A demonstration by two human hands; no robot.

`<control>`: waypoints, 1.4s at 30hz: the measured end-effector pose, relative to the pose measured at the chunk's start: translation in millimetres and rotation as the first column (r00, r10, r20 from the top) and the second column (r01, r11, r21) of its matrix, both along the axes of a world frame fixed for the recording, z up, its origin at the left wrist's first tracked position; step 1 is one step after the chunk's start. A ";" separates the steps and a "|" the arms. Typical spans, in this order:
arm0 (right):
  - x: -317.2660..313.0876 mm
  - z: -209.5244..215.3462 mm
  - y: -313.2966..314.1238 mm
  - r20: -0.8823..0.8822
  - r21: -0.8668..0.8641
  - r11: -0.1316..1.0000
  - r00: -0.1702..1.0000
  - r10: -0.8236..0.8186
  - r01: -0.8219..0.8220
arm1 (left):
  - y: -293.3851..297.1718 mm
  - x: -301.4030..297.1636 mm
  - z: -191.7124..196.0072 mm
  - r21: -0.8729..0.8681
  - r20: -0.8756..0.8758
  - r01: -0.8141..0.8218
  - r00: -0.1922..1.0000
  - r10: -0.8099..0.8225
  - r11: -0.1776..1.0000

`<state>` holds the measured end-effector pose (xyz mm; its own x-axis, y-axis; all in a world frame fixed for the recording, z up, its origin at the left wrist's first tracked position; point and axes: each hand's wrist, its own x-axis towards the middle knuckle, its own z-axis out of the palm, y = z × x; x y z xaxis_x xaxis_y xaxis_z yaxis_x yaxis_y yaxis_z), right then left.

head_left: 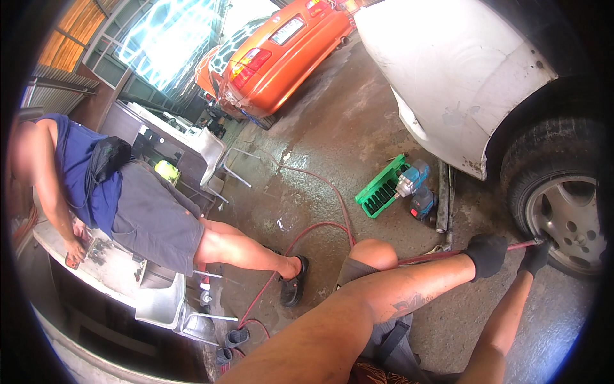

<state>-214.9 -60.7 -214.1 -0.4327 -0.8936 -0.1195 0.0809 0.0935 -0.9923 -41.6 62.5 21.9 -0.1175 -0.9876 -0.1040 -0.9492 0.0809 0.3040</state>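
Both my hands wear black gloves. My left hand [487,256] is closed round a red hose [430,257], which runs back past my bent knee. Beyond it, my right hand [535,258] is closed at the hose's metal end fitting [540,240], right against the wheel [561,217] of a white car [451,77]. The fingers of the right hand are partly hidden, and so is the spot where the fitting meets the wheel. The silver spoked rim and dark tyre sit low on the right.
A teal-and-black cordless impact wrench [416,185] lies by a green socket case [382,195] and metal bars [443,198]. The hose loops over the wet concrete floor. At left a person [137,185] stands by a table [54,246] and chairs [160,306]. An orange car [288,64] stands behind.
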 end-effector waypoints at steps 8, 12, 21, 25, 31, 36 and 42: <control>5.0 5.0 -1.7 -0.075 0.013 1.000 0.997 0.021 -0.020 | -2.9 4.3 -2.1 0.024 -0.010 -0.003 1.000 0.004 1.000; 2.1 3.1 -8.4 0.175 0.119 0.993 0.984 -0.034 0.014 | 0.0 9.8 -8.2 -0.014 0.055 0.058 0.997 -0.057 0.998; 16.4 31.8 2.5 0.676 0.131 0.981 0.711 -0.194 0.144 | 11.3 15.0 -7.6 0.109 0.210 0.087 0.972 -0.108 0.990; -10.0 -49.0 -26.5 0.589 0.023 0.988 0.797 -0.134 0.150 | 16.4 15.2 11.7 0.203 0.174 0.072 0.979 -0.108 0.977; -25.1 -53.2 -33.7 0.650 -0.022 0.991 0.755 -0.085 0.130 | 13.3 11.9 25.4 0.250 0.186 0.115 0.969 -0.165 0.961; 17.5 43.4 -0.4 0.689 0.117 0.986 0.704 -0.169 0.122 | 17.6 16.0 7.9 0.240 0.173 0.069 0.979 -0.113 0.968; 22.6 50.6 3.1 0.704 0.123 0.987 0.692 -0.161 0.104 | 21.3 16.9 7.6 0.223 0.147 0.050 0.986 -0.084 0.974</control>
